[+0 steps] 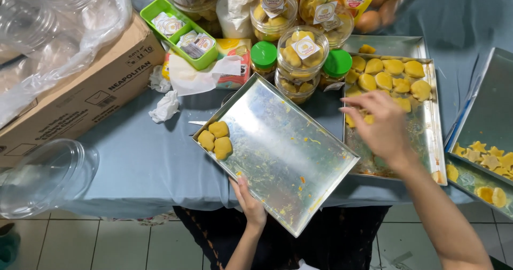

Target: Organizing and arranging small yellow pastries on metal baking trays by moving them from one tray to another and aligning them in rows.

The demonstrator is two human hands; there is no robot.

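Tray (pixel 288 157) (silver), left hand (pixel 250 205) beneath

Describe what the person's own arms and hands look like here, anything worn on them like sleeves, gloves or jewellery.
Both arms are bare from the bottom edge of the frame up to the fingers: no sleeves show. The left hand and the right hand wear no gloves, and no ring, watch or bracelet is visible on either wrist or on the fingers that show. The fingernails look short and unpainted, though the right hand is slightly blurred.
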